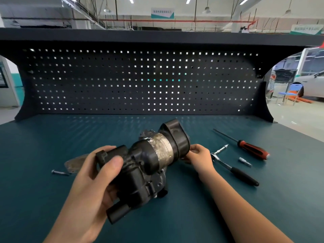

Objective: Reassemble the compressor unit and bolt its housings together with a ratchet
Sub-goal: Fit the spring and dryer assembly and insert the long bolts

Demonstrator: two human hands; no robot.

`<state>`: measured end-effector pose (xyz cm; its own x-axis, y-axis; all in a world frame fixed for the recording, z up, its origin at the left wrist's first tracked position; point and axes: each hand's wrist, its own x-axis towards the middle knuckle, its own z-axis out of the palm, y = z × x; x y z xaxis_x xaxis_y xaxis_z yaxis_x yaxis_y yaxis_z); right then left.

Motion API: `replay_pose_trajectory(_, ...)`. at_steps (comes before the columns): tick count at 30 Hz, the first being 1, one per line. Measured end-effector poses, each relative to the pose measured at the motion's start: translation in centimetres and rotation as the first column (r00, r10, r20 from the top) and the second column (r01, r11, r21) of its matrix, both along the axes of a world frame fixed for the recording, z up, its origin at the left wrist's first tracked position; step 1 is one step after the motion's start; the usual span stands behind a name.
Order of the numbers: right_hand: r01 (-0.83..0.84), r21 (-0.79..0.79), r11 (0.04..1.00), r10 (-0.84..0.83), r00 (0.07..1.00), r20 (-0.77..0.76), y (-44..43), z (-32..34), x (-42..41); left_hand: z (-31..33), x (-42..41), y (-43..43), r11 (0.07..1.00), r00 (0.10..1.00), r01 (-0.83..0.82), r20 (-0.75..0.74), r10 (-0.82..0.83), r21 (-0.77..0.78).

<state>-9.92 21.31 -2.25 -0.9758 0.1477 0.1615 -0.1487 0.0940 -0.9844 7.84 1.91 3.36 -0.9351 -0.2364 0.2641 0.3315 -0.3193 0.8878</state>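
Left hand (91, 179): closed firmly round the near, dark end of the compressor unit (149, 155), thumb laid over the top, fingers wrapped beneath; it carries the weight.
Right hand (199, 155): narrow grip, fingertips curled against the lower rim of the end housing (177, 135); whether it pinches or only steadies is hard to tell.
Compressor unit: held clear above the table (263, 207), centre of view. Long axis runs from near-left to far-right, tilted upward at the far end. A pale metal band sits between the dark body and the end housing.
Ratchet (233, 168): flat on the table, just beside the right hand, head toward that hand, black handle pointing near-right. The right hand is plainly the nearer one.
Bolt (59, 172): loose on the table, left of the left hand, well apart from the ratchet.
Gasket plate (75, 163): flat, partly hidden behind the left hand.
Screwdriver (250, 149), small bit (245, 161): right of the ratchet.
Judgement: housings seated; bolting not yet begun.
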Motion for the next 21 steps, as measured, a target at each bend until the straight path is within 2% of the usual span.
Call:
replay_pose_trajectory(3, -0.084, -0.096, 0.992, 0.088, 0.995, 0.038, 1.0, 0.6, 0.4, 0.2, 0.4, 1.6, 0.959, 0.980, -0.169, -0.141, 0.139, -0.227)
replay_pose_trajectory(5, -0.120, -0.152, 0.981, 0.131, 0.989, 0.067, 1.6, 0.9, 0.7, 0.3, 0.6, 3.0, 0.907, 0.962, -0.221, -0.236, 0.141, -0.358)
replay_pose_trajectory(8, -0.219, -0.293, 0.931, 0.259, 0.960, 0.106, 2.3, 1.1, 1.0, -0.5, 0.6, 5.0, 0.808, 0.954, -0.268, -0.262, 0.147, -0.524)
replay_pose_trajectory(10, -0.278, -0.302, 0.912, 0.306, 0.951, 0.050, 2.6, 1.2, 1.0, -1.6, 0.8, 6.0, 0.721, 0.944, -0.316, -0.277, 0.178, -0.617)
replay_pose_trajectory(13, -0.318, -0.110, 0.942, 0.314, 0.948, -0.053, 2.6, 1.4, 1.0, -3.5, 1.4, 7.2, 0.604, 0.929, -0.368, -0.314, 0.198, -0.707)
replay_pose_trajectory(16, -0.240, 0.192, 0.952, 0.270, 0.951, -0.152, 2.1, 1.3, 0.7, -4.2, 2.0, 7.8, 0.559, 0.943, -0.331, -0.273, 0.188, -0.760)
replay_pose_trajectory(19, -0.138, 0.294, 0.946, 0.215, 0.945, -0.246, 1.9, 1.1, 0.4, -4.9, 2.9, 8.1, 0.468, 0.907, -0.421, -0.360, 0.219, -0.777)
replay_pose_trajectory(20, -0.093, 0.324, 0.941, 0.188, 0.942, -0.276, 1.8, 1.0, 0.3, -5.6, 1.9, 8.0, 0.437, 0.894, -0.447, -0.410, 0.181, -0.780)
replay_pose_trajectory(21, -0.032, 0.366, 0.930, 0.154, 0.939, -0.308, 1.8, 0.9, 0.3, -4.9, 0.1, 8.1, 0.440, 0.918, -0.395, -0.368, 0.150, -0.806)
